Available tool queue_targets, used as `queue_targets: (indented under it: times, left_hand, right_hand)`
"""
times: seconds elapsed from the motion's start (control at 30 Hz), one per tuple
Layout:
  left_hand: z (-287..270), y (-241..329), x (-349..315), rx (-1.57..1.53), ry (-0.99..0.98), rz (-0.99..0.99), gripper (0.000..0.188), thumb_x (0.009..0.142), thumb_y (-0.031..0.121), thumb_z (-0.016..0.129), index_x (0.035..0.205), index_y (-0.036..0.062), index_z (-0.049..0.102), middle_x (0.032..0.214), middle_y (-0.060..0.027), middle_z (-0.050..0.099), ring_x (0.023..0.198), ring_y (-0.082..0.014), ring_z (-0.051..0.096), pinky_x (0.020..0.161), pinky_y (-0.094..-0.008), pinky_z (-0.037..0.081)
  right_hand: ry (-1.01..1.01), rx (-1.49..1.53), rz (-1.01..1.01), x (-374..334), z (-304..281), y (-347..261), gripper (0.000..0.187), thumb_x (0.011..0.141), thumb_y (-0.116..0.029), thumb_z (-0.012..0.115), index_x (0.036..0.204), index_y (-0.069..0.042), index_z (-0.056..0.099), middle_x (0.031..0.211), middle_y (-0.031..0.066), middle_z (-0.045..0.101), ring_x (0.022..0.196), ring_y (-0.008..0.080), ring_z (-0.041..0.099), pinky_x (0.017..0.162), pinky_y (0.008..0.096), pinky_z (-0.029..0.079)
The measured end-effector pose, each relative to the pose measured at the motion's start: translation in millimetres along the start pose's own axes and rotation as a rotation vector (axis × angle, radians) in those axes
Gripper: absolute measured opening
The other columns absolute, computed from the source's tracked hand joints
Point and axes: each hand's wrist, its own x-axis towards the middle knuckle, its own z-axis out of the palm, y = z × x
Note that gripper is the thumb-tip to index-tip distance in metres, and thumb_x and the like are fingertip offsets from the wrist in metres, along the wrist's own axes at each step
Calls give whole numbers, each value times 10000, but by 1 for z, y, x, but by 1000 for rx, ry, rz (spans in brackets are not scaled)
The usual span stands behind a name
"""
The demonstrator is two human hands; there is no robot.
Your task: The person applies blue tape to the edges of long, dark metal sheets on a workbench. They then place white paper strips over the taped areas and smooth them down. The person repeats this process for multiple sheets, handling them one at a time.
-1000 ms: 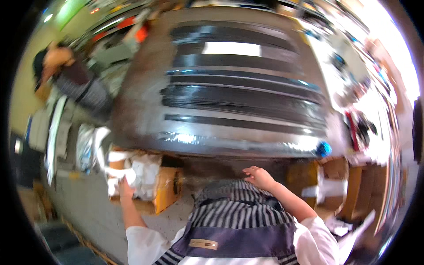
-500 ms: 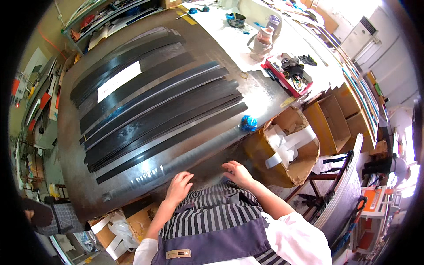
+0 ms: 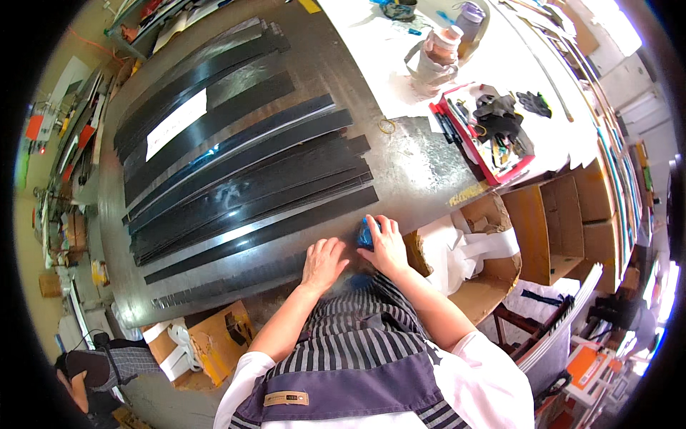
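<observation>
My right hand (image 3: 386, 249) is closed around a shiny blue ball-like bundle (image 3: 365, 233) at the near edge of the metal-topped table (image 3: 421, 154). Part of the bundle is hidden by the fingers. Beside it, my left hand (image 3: 324, 266) rests at the same edge with fingers stretched forward, holding nothing that I can see. Beyond both hands lie several long black strips (image 3: 264, 234), some overlapping in stacks. A white paper sheet (image 3: 176, 124) lies on the farther strips.
A red tray (image 3: 493, 175) of small tools and a dark glove stands at the right. Farther back is a bottle (image 3: 441, 51). Cardboard boxes (image 3: 479, 297) stand against the table on the right and another box (image 3: 223, 336) at lower left. A person (image 3: 107, 365) is at far left.
The blue bundle lay untouched on the table; now my right hand has hold of it. Both hands have moved forward to the table edge. The view has shifted with my head.
</observation>
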Motion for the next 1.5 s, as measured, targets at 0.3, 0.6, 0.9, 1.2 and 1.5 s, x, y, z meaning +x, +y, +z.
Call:
queue_targets:
  times: [0.3, 0.6, 0.9, 1.2, 1.5]
  left_hand:
    - [-4, 9, 3, -8, 19, -59, 432, 791, 253, 750, 1163, 104, 589, 1202, -58, 553, 1146, -278, 504, 928, -435, 408]
    - [2, -2, 2, -55, 18, -27, 410, 817, 260, 723, 1173, 107, 588, 1195, -53, 550, 1144, -269, 502, 943, -438, 395]
    - [0, 0, -1, -225, 113, -123, 540, 717, 209, 805, 1202, 112, 586, 1254, -93, 513, 1198, -307, 487, 984, -456, 386]
    - [-39, 20, 27, -472, 460, -50, 134, 837, 162, 705, 912, 67, 647, 958, -51, 666, 987, -271, 609, 904, -419, 389]
    - [-78, -2, 17, -629, 336, -75, 90, 864, 111, 639, 917, 39, 634, 957, -83, 661, 998, -275, 601, 921, -407, 391]
  right_hand:
    - [321, -12, 203, 47, -20, 91, 604, 634, -129, 796, 1178, -44, 549, 1121, 205, 539, 1082, 405, 485, 957, 475, 439]
    - [141, -247, 154, 23, -32, 57, 516, 672, -325, 857, 1042, -85, 589, 1102, 113, 633, 1069, 309, 591, 846, 441, 478]
    - [-101, -38, 440, 20, 2, 48, 490, 631, -263, 895, 919, -52, 559, 790, 139, 662, 755, 330, 668, 662, 416, 512]
    - [-280, 1254, 653, 25, -22, -24, 536, 873, -198, 767, 1309, 3, 530, 1091, 58, 600, 1006, 128, 571, 858, 268, 485]
    - [-453, 992, 265, 47, -41, -41, 371, 882, -152, 757, 1183, 32, 641, 965, 27, 668, 862, 78, 608, 789, 246, 514]
